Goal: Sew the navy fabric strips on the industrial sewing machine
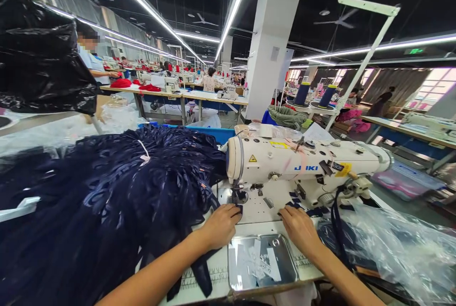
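A white sewing machine (263, 158) stands in front of me, its needle and presser foot (237, 195) at the left end. My left hand (223, 226) lies on the bed just before the foot, fingers curled on the edge of a navy fabric piece (202, 275) that hangs toward me. To the right, my right hand (299, 228) rests on the bed with fingers together on a small dark fabric piece; its fingertips partly hide it. More small dark pieces (315, 211) lie behind that hand. A large heap of navy fabric (107, 192) fills the left side, tied with a white strip (144, 151).
A metal tray (261, 283) with white labels sits between my forearms. Clear plastic bagging (402, 244) lies at right, and a black plastic bag (39, 54) hangs at upper left. Navy thread cones (327, 96) stand behind the machine. Other people work at tables farther back.
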Demonstrator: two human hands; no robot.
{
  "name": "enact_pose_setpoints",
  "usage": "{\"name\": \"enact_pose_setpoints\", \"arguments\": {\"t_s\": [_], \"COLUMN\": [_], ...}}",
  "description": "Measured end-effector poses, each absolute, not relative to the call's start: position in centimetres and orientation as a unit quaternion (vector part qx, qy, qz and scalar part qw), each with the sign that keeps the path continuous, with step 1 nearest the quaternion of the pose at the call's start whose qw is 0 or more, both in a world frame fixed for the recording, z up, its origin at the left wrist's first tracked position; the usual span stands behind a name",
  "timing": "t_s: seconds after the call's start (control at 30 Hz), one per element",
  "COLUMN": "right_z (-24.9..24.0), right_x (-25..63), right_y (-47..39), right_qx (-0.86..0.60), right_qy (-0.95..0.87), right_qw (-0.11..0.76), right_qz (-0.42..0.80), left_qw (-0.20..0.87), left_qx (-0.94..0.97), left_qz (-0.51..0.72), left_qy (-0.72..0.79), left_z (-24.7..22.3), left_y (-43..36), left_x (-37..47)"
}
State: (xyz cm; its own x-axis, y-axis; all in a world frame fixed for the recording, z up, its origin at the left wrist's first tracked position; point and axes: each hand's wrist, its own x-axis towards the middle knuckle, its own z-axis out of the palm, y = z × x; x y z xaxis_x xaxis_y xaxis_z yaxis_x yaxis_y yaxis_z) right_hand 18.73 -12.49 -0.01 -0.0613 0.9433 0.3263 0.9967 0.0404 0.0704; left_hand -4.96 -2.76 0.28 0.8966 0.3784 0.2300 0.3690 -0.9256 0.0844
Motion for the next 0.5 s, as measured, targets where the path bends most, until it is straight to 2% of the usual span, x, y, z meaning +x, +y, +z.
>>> {"name": "enact_pose_setpoints", "arguments": {"t_s": [0.1,0.2,0.5], "right_z": [0.5,0.3,-1.6], "right_x": [16.6,15.0,15.4], "right_y": [-10.1,-7.6,-6.3], "right_qx": [-0.642,-0.617,-0.579], "right_qy": [-0.749,-0.764,-0.794], "right_qw": [0.161,0.179,0.183], "right_qz": [-0.017,0.061,-0.018], "left_qw": [0.025,0.023,-0.023], "left_qx": [0.971,0.97,0.972], "left_qz": [0.135,0.144,0.15], "left_qy": [0.195,0.196,0.179], "left_z": [0.0,-0.3,-0.8], "left_y": [-2.8,-2.9,-3.0], "left_x": [-5.0,-5.1,-5.2]}}
